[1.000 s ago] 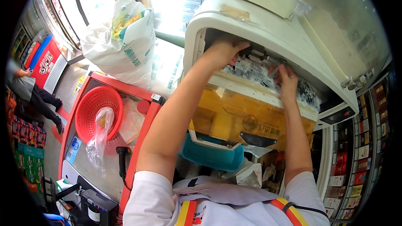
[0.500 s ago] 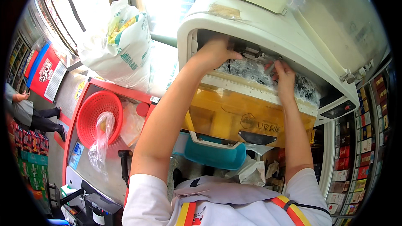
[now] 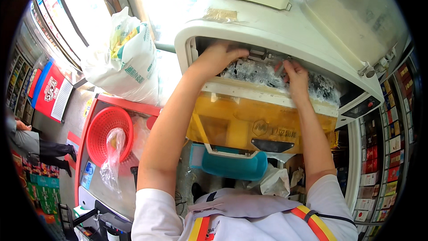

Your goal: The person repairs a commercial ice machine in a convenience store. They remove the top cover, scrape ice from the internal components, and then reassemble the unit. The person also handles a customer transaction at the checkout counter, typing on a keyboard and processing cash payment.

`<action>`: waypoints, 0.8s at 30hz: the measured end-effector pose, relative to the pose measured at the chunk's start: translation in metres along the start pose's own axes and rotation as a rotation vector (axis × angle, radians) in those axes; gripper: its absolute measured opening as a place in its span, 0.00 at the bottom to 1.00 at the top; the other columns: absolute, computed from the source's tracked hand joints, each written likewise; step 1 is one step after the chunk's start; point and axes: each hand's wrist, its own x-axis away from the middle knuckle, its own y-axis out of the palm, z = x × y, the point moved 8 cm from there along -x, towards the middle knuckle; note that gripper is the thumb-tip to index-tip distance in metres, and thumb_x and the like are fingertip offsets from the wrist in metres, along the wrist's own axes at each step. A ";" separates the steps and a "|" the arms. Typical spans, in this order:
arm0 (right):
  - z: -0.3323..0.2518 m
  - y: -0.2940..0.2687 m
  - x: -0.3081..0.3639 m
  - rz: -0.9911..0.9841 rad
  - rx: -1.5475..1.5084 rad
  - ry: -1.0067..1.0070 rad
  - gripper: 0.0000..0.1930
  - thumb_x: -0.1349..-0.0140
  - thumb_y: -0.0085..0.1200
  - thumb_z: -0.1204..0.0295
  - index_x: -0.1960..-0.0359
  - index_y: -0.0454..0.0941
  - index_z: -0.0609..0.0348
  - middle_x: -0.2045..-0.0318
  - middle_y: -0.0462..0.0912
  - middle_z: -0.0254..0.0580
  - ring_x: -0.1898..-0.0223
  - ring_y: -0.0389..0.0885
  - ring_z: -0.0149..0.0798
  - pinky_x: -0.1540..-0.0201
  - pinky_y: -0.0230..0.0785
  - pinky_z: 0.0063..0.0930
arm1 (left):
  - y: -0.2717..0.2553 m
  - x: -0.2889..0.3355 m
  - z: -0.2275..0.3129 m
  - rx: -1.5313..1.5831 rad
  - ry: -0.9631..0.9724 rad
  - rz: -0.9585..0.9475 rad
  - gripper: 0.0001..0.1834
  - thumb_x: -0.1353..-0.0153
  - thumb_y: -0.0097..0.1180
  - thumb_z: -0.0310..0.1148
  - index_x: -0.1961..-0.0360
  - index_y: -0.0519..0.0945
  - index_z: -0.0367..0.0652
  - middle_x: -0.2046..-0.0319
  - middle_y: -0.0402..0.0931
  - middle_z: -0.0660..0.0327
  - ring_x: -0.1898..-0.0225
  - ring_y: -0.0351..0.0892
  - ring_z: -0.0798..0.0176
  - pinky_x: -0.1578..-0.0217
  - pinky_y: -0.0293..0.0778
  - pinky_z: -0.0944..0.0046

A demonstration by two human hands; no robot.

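Both my hands reach into the front opening of a white machine [image 3: 272, 27]. My left hand [image 3: 219, 58] is at the opening's left end, its thumb stretched out near a metal fitting [image 3: 261, 55]. Shadow hides its other fingers, so its grip is unclear. My right hand [image 3: 295, 78] is closed, pinching a small grey piece [image 3: 279, 68] at the middle of the opening. Wet, dark rollers or parts with white foamy residue [image 3: 249, 72] lie below my fingers. An amber see-through flap [image 3: 223, 122] with a black handle [image 3: 273, 146] hangs below the opening.
A teal basin [image 3: 234, 165] stands under the flap. To the left are a red-edged counter with a red plastic basket [image 3: 103, 127], a clear plastic bag [image 3: 111, 169] and a full white sack [image 3: 133, 71]. Shelves of small boxes [image 3: 372, 165] line the right. Another person [image 3: 31, 143] stands far left.
My left hand has shifted slightly left and down within the opening. My right hand still pinches the grey piece, a little further left. The whole view has shifted slightly.
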 end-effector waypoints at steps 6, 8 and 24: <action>-0.004 0.004 0.001 0.002 -0.008 0.021 0.13 0.39 0.51 0.61 0.71 0.79 0.58 0.76 0.81 0.28 0.79 0.66 0.19 0.78 0.57 0.15 | 0.015 0.002 -0.027 0.633 -0.414 -0.108 0.24 0.42 0.58 0.36 0.53 0.68 0.27 0.65 0.75 0.51 0.66 0.78 0.60 0.68 0.80 0.66; -0.002 0.002 0.001 0.011 -0.018 0.032 0.13 0.39 0.52 0.62 0.71 0.79 0.58 0.76 0.80 0.28 0.80 0.65 0.19 0.79 0.57 0.15 | 0.017 -0.001 -0.026 0.649 -0.354 -0.122 0.24 0.44 0.60 0.34 0.53 0.68 0.27 0.65 0.74 0.52 0.66 0.78 0.61 0.66 0.79 0.67; 0.005 0.002 0.000 0.018 -0.028 0.014 0.11 0.40 0.54 0.63 0.72 0.78 0.58 0.78 0.79 0.28 0.83 0.63 0.20 0.81 0.56 0.17 | 0.006 0.012 0.037 -0.371 0.395 0.181 0.26 0.50 0.63 0.30 0.50 0.69 0.35 0.59 0.74 0.45 0.54 0.74 0.50 0.55 0.69 0.57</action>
